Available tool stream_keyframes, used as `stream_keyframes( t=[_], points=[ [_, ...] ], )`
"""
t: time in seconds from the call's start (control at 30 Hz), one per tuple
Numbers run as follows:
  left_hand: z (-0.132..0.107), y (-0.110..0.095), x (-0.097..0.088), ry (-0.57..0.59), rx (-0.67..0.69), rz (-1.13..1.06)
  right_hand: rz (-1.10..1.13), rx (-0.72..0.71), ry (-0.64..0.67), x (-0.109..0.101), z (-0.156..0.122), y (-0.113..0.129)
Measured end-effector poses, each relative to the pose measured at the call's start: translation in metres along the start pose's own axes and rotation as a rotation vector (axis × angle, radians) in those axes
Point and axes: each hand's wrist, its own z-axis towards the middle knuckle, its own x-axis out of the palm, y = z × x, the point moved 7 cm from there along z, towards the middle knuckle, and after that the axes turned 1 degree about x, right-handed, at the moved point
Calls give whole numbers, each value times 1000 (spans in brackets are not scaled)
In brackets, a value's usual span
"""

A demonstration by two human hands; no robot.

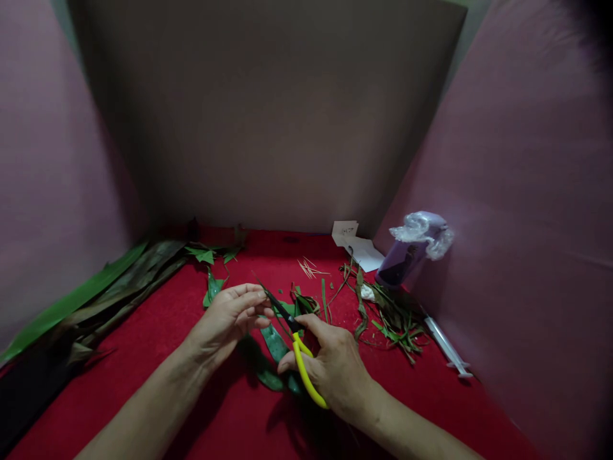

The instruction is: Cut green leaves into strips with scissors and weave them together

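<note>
My right hand point(335, 367) grips yellow-handled scissors point(299, 348) with dark blades pointing up and left. The blades reach to the fingertips of my left hand point(230, 316), whose fingers pinch a thin green leaf strip point(275, 342). That strip runs down between both hands onto the red cloth point(143, 338).
Long green and dried leaves point(90, 294) pile up at the left. Leaf trimmings point(393, 319) lie at the right, with toothpick-like sticks point(309, 268), white paper point(357, 246), a purple container topped with plastic wrap point(412, 252) and a syringe point(447, 348). Pink walls enclose three sides.
</note>
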Motion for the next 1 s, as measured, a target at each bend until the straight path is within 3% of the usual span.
stream_keyframes(
  t=[1.0],
  points=[
    [0, 9, 2, 35, -10, -50, 67, 13, 10, 1, 0, -2]
  ],
)
